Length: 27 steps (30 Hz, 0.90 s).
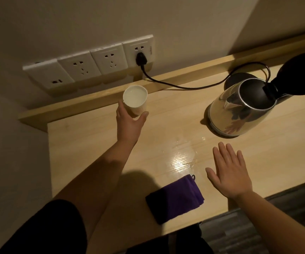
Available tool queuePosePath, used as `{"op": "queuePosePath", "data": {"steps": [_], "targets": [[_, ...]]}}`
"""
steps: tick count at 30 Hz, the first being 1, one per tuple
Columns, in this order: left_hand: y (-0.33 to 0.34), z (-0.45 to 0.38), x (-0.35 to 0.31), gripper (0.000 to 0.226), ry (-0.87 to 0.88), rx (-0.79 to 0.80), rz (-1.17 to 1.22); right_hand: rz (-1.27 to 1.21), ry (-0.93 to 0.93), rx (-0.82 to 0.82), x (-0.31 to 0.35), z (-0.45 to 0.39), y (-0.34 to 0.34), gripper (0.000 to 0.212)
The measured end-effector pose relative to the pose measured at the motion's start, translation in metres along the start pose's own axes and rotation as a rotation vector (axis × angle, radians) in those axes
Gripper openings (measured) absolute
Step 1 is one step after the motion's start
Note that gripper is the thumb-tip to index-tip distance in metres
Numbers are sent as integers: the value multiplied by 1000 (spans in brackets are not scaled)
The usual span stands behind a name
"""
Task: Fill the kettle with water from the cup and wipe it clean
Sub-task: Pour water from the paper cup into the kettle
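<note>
A person's left hand (129, 121) curls thumb and fingers around a white paper cup (135, 99) of water at the far edge of the wooden surface (85, 143), just below a row of wall sockets (91, 65). The right hand (230, 173) hovers flat with fingers spread, holding nothing, near the right front edge. The steel kettle (239, 110) stands well apart to the right, lid (302, 74) tipped open, off its black base (239, 79), whose cord (184, 86) runs to a plug (140, 58) in the rightmost socket. A folded purple cloth (175, 198) lies near the front, beside a glistening wet patch (181, 158).

The risks appear plain. The cup looks nearly full and thin-walled; a tight squeeze or quick swing across to the kettle could slop water toward the live sockets or cord. A hasty pour could miss the kettle's mouth, and the wet patch may let the kettle slide when wiped.
</note>
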<state>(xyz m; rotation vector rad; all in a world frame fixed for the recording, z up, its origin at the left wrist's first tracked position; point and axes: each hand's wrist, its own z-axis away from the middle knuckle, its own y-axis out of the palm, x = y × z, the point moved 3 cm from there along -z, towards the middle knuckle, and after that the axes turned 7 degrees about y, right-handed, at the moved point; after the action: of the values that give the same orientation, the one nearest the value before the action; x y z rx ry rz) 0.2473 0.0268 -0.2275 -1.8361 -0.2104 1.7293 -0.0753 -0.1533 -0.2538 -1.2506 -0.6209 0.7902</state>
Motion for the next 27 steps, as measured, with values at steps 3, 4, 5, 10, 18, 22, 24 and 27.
{"op": "queuePosePath", "data": {"steps": [3, 4, 5, 10, 18, 22, 24, 27], "targets": [[5, -12, -2, 97, 19, -6, 114, 0, 3, -16, -1, -1, 3, 75], [7, -15, -3, 94, 22, -10, 140, 0, 4, -18, -1, -1, 3, 74], [8, -17, -3, 92, 24, -17, 149, -1, 5, -19, -1, -1, 4, 74], [12, -20, -6, 87, 26, -37, 147, -21, 12, -25, -3, -3, 7, 72], [10, -4, -27, 80, 90, -6, 111, -38, 21, -22, 0, -3, 3, 71], [14, 4, -56, 81, 126, 58, 129, -59, 12, -12, 1, -1, -1, 72], [17, 4, -73, 81, 185, 106, 107, -72, 19, -6, 1, -1, -3, 72], [24, 6, -100, 82, 272, 195, 112, -79, 21, 9, 2, 0, -3, 72]]}}
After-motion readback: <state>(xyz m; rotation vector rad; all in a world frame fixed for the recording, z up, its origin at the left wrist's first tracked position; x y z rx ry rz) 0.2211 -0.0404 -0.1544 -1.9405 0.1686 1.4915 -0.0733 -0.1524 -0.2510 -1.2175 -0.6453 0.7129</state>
